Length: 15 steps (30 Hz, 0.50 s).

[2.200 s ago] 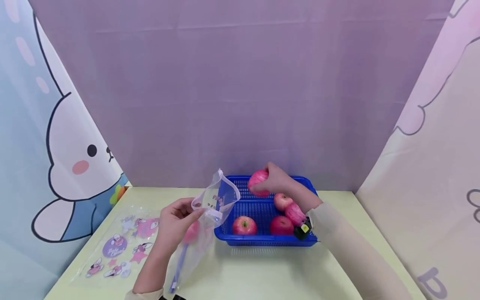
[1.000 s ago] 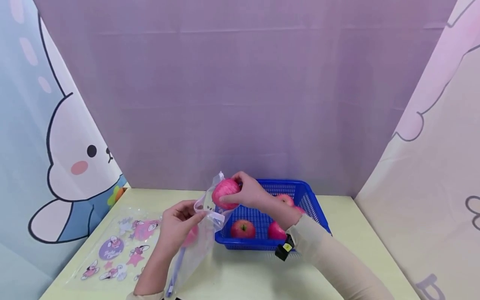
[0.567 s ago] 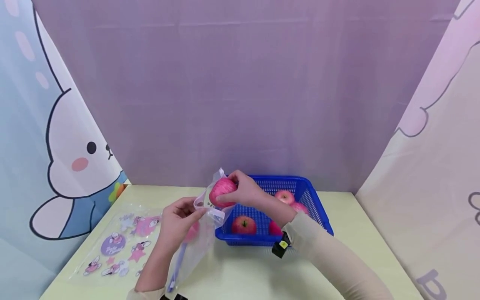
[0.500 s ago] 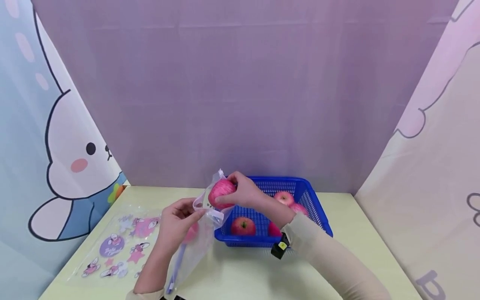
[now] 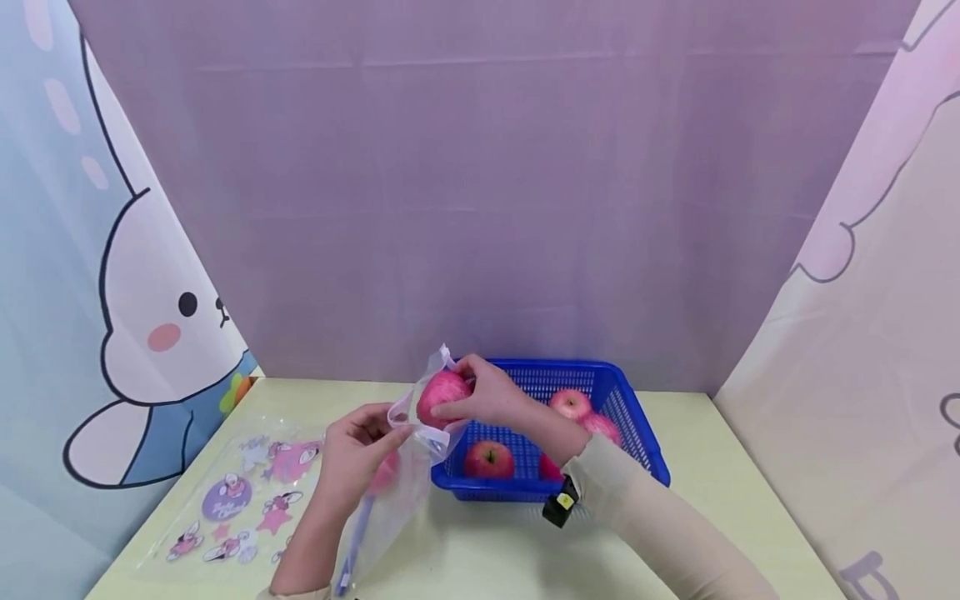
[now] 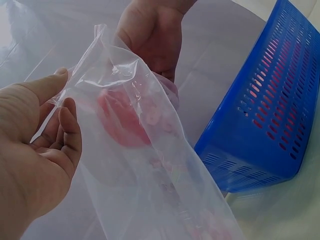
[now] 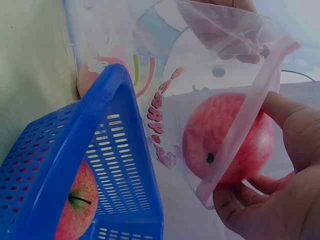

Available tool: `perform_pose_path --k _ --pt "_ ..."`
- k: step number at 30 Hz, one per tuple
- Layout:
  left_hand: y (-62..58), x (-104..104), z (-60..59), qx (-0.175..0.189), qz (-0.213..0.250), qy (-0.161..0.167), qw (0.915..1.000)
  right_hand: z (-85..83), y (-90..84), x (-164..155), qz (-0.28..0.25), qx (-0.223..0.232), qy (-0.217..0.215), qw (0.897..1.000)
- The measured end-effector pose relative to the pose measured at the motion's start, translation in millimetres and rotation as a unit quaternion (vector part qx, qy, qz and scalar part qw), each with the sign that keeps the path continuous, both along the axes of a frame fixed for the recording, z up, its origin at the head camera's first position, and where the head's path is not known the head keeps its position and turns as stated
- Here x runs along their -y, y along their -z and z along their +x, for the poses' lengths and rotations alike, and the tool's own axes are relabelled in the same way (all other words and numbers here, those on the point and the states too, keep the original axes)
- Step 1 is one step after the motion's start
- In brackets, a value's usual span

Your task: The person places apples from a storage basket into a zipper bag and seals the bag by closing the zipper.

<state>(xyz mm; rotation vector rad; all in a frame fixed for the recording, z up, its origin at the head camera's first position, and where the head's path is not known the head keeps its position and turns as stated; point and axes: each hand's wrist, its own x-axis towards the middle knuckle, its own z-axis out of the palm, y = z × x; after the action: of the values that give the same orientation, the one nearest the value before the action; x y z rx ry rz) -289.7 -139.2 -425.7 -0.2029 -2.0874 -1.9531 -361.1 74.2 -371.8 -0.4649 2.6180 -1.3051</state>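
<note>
Here the right hand (image 5: pixel 491 400) grips an apple (image 5: pixel 442 398) at the bag (image 5: pixel 408 467) mouth; the left hand (image 5: pixel 352 454) pinches the bag's edge.

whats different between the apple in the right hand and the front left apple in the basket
The held apple is lifted at the mouth of the clear bag, gripped by the right hand; the basket apple rests untouched in the blue basket. The held apple sits partly behind plastic film, while the basket apple is bare, stem up. Both are pinkish red and similar in size.
</note>
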Motion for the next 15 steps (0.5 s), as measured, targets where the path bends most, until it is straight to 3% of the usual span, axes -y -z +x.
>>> perform_pose_path --k 7,15 --pt "-2.3 0.9 2.6 -0.003 0.013 -0.008 0.9999 1.7 1.7 -3.0 0.001 -0.010 -0.006 1.000" --pt "-6.1 4.8 3.2 -0.008 0.008 -0.021 0.9997 3.5 0.9 -15.9 -0.024 -0.024 0.018 0.999"
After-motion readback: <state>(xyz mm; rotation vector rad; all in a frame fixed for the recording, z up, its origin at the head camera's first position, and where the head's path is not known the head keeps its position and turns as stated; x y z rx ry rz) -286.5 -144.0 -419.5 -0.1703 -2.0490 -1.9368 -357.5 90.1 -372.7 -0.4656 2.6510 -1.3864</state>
